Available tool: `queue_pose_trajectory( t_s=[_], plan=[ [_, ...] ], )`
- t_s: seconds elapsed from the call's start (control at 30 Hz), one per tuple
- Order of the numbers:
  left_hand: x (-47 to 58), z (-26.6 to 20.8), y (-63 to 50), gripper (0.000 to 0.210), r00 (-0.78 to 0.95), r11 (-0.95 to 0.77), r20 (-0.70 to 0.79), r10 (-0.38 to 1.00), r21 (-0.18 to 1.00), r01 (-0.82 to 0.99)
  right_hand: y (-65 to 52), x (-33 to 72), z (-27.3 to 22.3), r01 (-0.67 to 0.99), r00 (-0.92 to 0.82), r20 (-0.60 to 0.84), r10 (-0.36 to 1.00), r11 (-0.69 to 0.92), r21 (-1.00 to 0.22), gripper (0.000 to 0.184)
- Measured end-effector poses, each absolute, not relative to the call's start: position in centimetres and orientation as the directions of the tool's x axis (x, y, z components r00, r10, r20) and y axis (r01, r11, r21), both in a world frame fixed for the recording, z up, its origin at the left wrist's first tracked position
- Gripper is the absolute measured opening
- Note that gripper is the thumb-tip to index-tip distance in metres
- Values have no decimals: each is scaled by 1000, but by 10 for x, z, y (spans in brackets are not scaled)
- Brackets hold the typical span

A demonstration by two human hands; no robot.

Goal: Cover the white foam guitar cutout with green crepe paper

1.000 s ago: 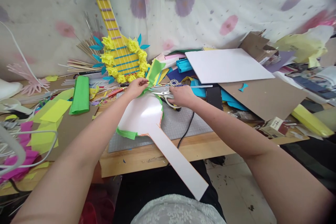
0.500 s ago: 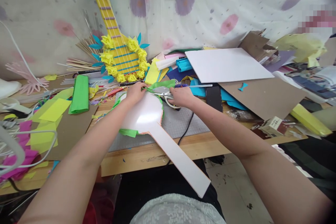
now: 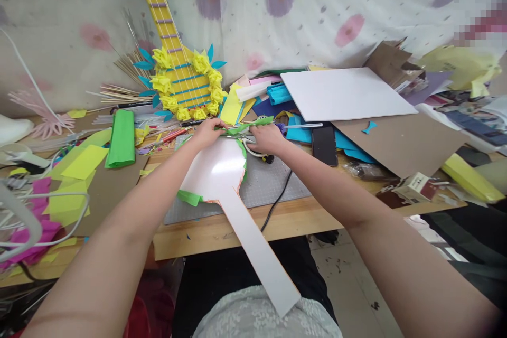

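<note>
While the left hand (image 3: 210, 134) pinches the green crepe-paper strip (image 3: 241, 128), the right hand (image 3: 266, 139) grips it farther along, with scissors (image 3: 252, 152) held there too. The white guitar-shaped board (image 3: 214, 165) lies over the grey cutting mat (image 3: 277, 187), its neck (image 3: 257, 251) jutting past the table (image 3: 178, 243).

A craft workspace: wooden table (image 3: 194, 238), cutting mat (image 3: 261, 185), folded green paper (image 3: 121, 138) (flower-rimmed guitar (image 3: 190, 87) too)

The guitar (image 3: 186, 83) stands behind the cutout (image 3: 214, 171).
</note>
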State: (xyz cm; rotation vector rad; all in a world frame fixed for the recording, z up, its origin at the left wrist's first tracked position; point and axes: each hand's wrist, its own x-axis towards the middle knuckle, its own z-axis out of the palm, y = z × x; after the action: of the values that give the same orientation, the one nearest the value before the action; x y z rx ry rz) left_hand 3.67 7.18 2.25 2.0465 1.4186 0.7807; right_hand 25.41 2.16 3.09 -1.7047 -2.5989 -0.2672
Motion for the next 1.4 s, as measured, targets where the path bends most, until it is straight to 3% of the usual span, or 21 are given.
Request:
queue_pose_trajectory(
  t_s=[0.23, 0.57, 1.0, 1.4],
  plan=[
    [35, 23, 81, 17, 300, -300, 132, 945, 722, 624, 26, 252, 25, 900, -432, 164, 887, 413, 137, 43],
    [36, 39, 78, 24, 328, -281, 64, 942, 684, 673, 30, 254, 36, 879, -459, 62, 886, 443, 175, 40],
    [43, 60, 76, 22, 347, -331, 45, 937, 428, 841, 40, 251, 48, 847, -499, 18, 866, 483, 219, 42],
    [22, 42, 91, 22, 332, -338, 119, 936, 574, 746, 43, 249, 45, 831, -528, 32, 849, 508, 224, 40]
  ],
)
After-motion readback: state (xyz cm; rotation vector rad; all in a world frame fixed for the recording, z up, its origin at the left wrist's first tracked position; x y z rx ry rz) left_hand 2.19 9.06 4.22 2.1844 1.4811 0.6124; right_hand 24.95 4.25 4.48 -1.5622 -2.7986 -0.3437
